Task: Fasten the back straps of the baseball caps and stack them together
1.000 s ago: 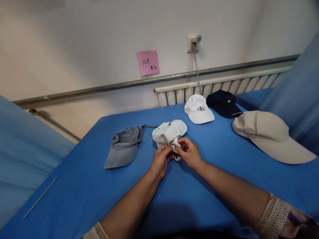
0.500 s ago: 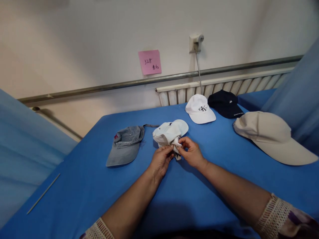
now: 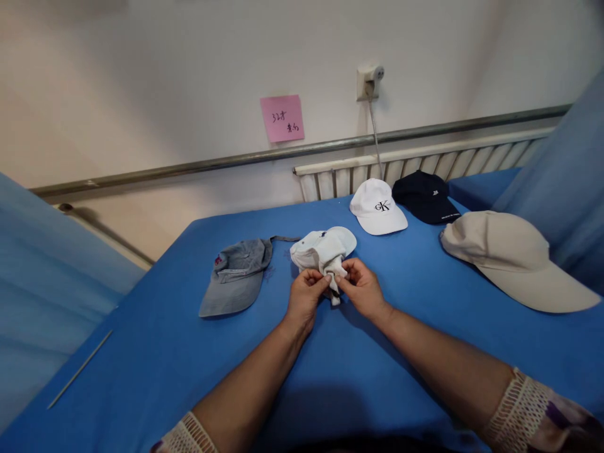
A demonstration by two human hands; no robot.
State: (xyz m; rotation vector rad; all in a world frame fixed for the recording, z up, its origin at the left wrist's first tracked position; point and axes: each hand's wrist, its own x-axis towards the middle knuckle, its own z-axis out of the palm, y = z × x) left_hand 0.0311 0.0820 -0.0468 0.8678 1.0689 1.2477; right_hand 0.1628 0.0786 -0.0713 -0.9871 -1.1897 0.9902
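Note:
A pale, whitish baseball cap (image 3: 321, 246) lies on the blue-covered table, its brim pointing away to the upper right and its back strap toward me. My left hand (image 3: 306, 296) pinches the near edge of this cap from the left, thumb and fingers closed. From the right, my right hand (image 3: 363, 288) grips the same strap area between thumb and fingertips. The cap's fabric is bunched between the two hands, and a strap end hangs below. Fingers partly hide the strap's fastening. A grey cap (image 3: 236, 277) with a loose strap rests to the left.
A white cap (image 3: 379, 207), a black cap (image 3: 426, 196) and a large beige cap (image 3: 504, 251) sit at the back and right. A thin stick (image 3: 80, 369) lies along the left table edge. Behind are a metal rail (image 3: 212, 162), a radiator (image 3: 340, 181) and curtains (image 3: 51, 283).
My left fingers have shifted up a little on the pale cap's strap, and the right hand has moved slightly closer. The bunched fabric has changed shape. The other caps stay put.

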